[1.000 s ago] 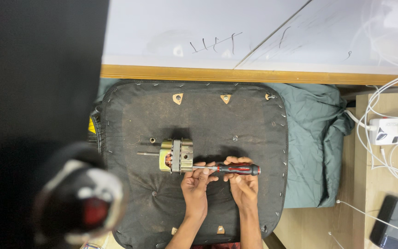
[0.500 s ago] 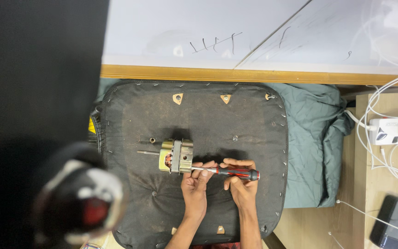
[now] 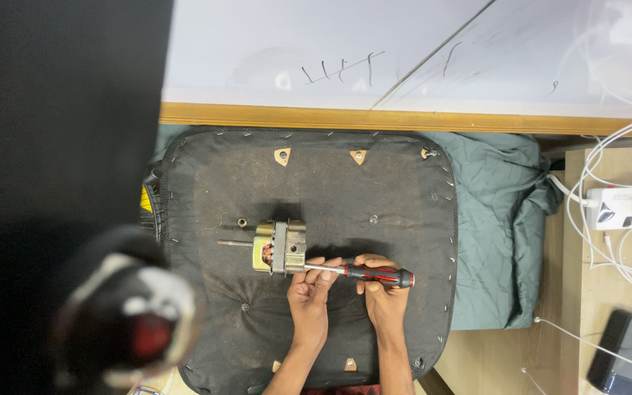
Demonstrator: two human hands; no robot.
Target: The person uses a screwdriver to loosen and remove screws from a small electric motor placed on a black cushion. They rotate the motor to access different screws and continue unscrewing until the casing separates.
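1. Little has shifted since the earlier frames: the right hand (image 3: 383, 292) stays curled round the red-and-black handle of the screwdriver (image 3: 363, 273), and the left hand (image 3: 309, 296) has crept a touch closer to the small motor (image 3: 279, 247), fingertips now near its right face.
2. That motor, a brass-coloured block with a steel shaft poking out to its left, lies on its side near the middle of the black padded board (image 3: 206, 183), which rests on a green cloth (image 3: 499, 219).
3. Right-hand fingers are closed tight on the handle; left-hand fingers are gathered on the bare shank, steadying it just beside the motor body.
4. Doing this well seems to call for keeping the shank level and in line with the fastener, since the blade lies almost flat along the board.
5. Whether the tip is seated in a screw head cannot be told; the left fingers hide it.
6. As the motor lies loose on soft padding, it could roll or slide under a push, so the left hand likely needs to brace the body as well as guide the blade.
7. A small loose bush (image 3: 242, 222) sits just above the shaft, apart from it.
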